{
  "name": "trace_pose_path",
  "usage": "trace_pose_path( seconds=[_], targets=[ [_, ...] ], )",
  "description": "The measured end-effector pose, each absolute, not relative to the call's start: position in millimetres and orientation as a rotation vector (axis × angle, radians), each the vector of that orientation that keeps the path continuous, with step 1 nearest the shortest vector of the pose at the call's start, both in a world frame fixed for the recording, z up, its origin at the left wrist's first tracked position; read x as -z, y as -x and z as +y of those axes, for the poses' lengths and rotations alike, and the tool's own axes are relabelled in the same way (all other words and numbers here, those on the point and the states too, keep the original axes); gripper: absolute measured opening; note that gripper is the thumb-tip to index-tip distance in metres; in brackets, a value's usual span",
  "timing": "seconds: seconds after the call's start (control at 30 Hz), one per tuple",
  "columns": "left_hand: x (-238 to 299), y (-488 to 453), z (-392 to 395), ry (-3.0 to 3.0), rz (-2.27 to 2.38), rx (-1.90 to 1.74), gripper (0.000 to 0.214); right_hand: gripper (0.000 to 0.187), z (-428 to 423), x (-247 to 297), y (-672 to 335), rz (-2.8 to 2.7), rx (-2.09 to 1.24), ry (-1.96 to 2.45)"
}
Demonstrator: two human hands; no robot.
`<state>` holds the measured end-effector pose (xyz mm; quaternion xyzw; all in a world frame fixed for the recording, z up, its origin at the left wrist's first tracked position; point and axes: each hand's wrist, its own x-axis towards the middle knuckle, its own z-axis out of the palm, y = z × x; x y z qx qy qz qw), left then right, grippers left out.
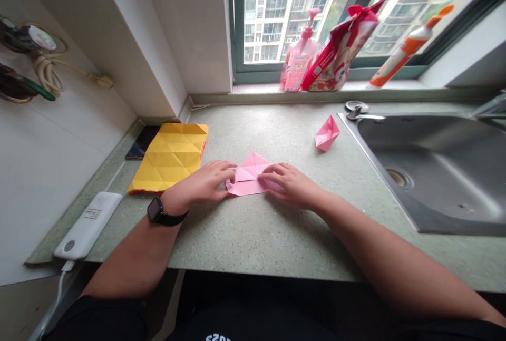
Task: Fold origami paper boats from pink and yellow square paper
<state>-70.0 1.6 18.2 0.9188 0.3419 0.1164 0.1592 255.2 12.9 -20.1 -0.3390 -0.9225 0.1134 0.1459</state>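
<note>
A partly folded sheet of pink origami paper (pixel 248 187) lies on the counter between my hands, with a pointed top and a flat strip along its near edge. My left hand (pixel 207 182), wearing a black watch (pixel 155 210) at the wrist, grips the paper's left end between curled fingers and thumb. On the opposite end, my right hand (pixel 291 185) has its fingertips over the front and its thumb at the lower edge; the paper under the palm is hidden. A finished-looking pink paper boat (pixel 327 134) sits beyond my right hand, near the sink.
Creased yellow paper sheets (pixel 174 151) overlap a dark flat device (pixel 140 143) at left. A white power bank (pixel 87 225) with a cable lies near the left edge. The steel sink (pixel 430 172) is at right. A pump bottle (pixel 299 61), red bag (pixel 340 51) and orange-white tube (pixel 407 54) stand on the sill.
</note>
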Motion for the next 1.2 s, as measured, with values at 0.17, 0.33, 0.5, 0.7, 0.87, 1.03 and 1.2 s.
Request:
trace_pose_path(
  seconds=[0.17, 0.33, 0.5, 0.7, 0.87, 1.03, 1.2],
  targets=[
    [-31, 64, 4, -2.609, 0.948, -0.439, 0.012, 0.043, 14, 23, -255, -2.654, -0.28, 0.981],
    [-35, 58, 2, -2.518, 0.901, -0.748, 0.013, 0.032, 15, 23, -253, -2.605, -0.206, 1.001],
    [-35, 54, -3, -2.486, 0.827, -0.992, 0.01, 0.022, 15, 23, -255, -2.454, -0.086, 1.014],
    [-36, 52, -4, -2.281, 0.804, -1.315, 0.016, 0.025, 7, 8, -257, -2.183, -0.238, 0.888],
    [-30, 50, -2, -1.869, 0.98, -1.366, 0.024, 0.025, -4, -10, -251, -2.137, -0.996, 0.831],
    [-14, 48, 6, -2.068, 1.376, -1.224, 0.033, 0.029, 4, 0, -243, -2.014, -1.299, 1.217],
    [-8, 40, 0, -2.517, 1.179, -0.934, 0.034, 0.072, 15, 14, -247, -2.01, -0.9, 1.608]
  ],
)
